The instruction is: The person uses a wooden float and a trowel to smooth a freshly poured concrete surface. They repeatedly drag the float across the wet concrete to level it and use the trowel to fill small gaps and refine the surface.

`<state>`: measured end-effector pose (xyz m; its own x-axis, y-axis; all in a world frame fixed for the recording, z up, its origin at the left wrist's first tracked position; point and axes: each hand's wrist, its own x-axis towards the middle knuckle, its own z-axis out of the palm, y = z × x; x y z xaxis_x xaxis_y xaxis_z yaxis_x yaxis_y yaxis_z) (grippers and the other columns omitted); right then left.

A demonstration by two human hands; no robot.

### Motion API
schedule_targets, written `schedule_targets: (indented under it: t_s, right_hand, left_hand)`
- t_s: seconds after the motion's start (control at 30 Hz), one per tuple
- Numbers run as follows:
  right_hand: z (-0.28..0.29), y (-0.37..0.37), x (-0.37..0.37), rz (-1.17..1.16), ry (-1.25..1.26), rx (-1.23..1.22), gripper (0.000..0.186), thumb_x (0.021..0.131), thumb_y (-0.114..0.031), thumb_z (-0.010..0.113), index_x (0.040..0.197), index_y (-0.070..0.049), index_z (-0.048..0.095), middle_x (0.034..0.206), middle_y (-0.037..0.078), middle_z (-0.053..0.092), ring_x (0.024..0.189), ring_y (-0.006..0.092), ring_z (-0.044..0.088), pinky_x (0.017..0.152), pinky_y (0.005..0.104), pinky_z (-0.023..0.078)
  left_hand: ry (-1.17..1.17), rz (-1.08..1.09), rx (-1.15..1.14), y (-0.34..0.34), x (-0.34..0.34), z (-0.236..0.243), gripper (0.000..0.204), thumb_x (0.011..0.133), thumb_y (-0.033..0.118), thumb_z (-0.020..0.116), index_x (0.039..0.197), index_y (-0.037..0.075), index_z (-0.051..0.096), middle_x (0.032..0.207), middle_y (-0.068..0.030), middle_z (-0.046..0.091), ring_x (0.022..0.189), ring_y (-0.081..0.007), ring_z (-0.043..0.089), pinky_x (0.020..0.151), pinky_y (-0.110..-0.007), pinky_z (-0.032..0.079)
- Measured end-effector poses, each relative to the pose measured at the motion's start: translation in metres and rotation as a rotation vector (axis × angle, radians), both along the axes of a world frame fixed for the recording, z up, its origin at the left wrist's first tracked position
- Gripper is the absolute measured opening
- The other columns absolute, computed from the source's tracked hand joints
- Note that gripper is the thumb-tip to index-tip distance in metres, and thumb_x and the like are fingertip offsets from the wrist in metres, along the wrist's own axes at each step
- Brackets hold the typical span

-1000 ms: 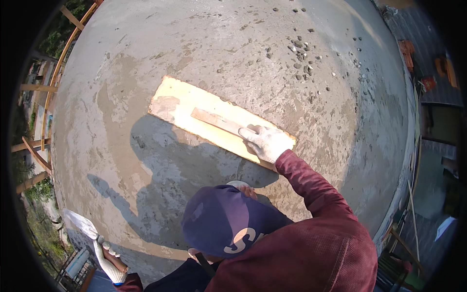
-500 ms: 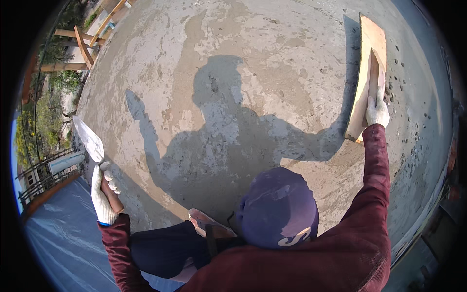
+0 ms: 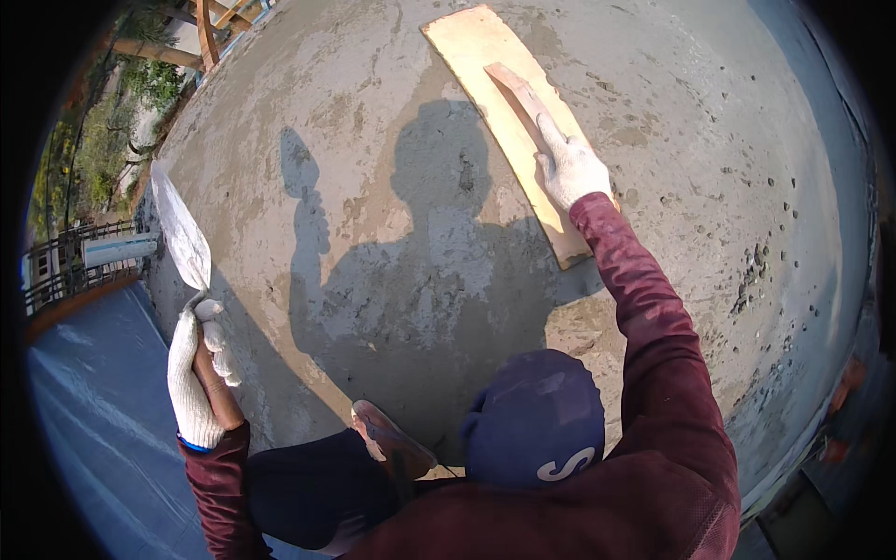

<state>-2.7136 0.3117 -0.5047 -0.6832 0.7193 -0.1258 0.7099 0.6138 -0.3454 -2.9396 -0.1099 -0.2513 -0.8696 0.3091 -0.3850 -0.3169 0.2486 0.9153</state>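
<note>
My right hand [image 3: 574, 173], in a white knit glove, is closed round the handle of a long wooden float [image 3: 471, 42]. The pale board slants across the upper middle, its far end toward the left. It lies along the grey mortar surface [image 3: 672, 243]; whether its whole face touches, I cannot tell. At the left, my gloved left hand [image 3: 194, 383] grips a pointing trowel [image 3: 182, 229] by its brown handle. The trowel's leaf-shaped metal blade, smeared pale, points away from me, up and slightly left. My shadow covers the mortar between both hands.
Small dark pits and crumbs [image 3: 754, 266] dot the mortar on the right. A sandalled foot [image 3: 392, 439] is at the lower middle. Blue sheeting [image 3: 103, 401] spreads at lower left, below a white pipe [image 3: 121, 248] and a dark railing. Timber pieces [image 3: 163, 51] stand at the far left.
My right hand has swept the float leftward from the right side to the upper middle, and the board now slants more. My left hand still holds the trowel, barely shifted.
</note>
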Motion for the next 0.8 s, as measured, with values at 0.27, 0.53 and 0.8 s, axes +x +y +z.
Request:
schedule_targets:
  t_s: [0.27,0.53,0.8]
  right_hand:
    - [-0.027,-0.003,-0.063,0.134,0.174,0.13,0.059,0.098,-0.027,0.067,0.154,-0.025,0.049,0.15,0.011,0.057,0.13,0.0338,0.061,0.106,0.0451,0.053]
    - [-0.004,-0.124,0.055,0.385,0.044,-0.016,0.059,0.094,-0.017,0.066,0.149,-0.034,0.053,0.118,0.022,0.067,0.114,0.0412,0.067,0.098,0.0524,0.055]
    - [-0.024,0.005,-0.139,0.127,0.114,0.183,0.061,0.096,-0.03,0.064,0.155,-0.031,0.048,0.141,0.015,0.064,0.12,0.0364,0.067,0.101,0.0469,0.055]
  left_hand:
    - [0.022,-0.043,0.166,0.007,-0.015,0.004,0.035,0.11,0.021,0.054,0.132,-0.004,0.066,0.114,-0.0101,0.073,0.093,-0.0128,0.068,0.079,-0.022,0.054]
    - [-0.007,0.178,0.131,-0.04,-0.007,0.029,0.039,0.108,0.021,0.055,0.138,-0.005,0.059,0.107,-0.0095,0.071,0.082,-0.0123,0.066,0.071,-0.023,0.056]
    - [0.333,-0.226,0.02,-0.033,-0.008,0.032,0.04,0.112,0.011,0.047,0.147,-0.006,0.053,0.143,-0.0206,0.062,0.133,-0.0265,0.06,0.113,-0.035,0.047]
